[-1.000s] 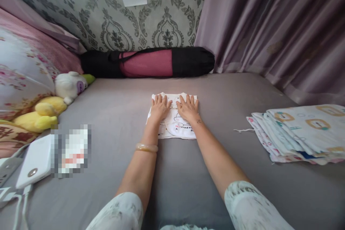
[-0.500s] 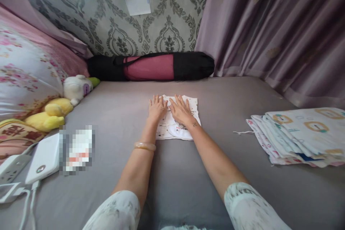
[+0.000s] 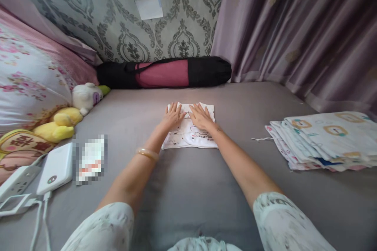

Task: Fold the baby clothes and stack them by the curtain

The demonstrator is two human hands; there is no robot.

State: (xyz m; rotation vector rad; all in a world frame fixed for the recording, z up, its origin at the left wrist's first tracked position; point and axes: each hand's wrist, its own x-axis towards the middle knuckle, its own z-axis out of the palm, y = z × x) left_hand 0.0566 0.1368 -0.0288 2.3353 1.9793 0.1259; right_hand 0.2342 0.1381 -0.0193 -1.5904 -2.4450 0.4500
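Note:
A small white printed garment (image 3: 188, 140) lies folded flat on the grey bed sheet (image 3: 188, 188), with dark dots, a line drawing and some lettering on it. My left hand (image 3: 173, 117) rests palm down on its left part, fingers stretched out and spread. On the upper right part lies my right hand (image 3: 202, 117), also flat with fingers extended. Both palms touch the fabric, and neither hand grips it. Part of the print is hidden beneath them.
At right sits a stack of folded printed cloths (image 3: 332, 137) with a loose white string. A black and pink long bag (image 3: 161, 73) lies along the wall. To the left are plush toys (image 3: 85, 98), a white power bank (image 3: 55, 168), a power strip (image 3: 19, 182) and cables.
My hands have spread slightly apart, the left one moving down and leftward. The garment now lies flatter and wider at its lower edge, with more lettering showing. The view has shifted a little.

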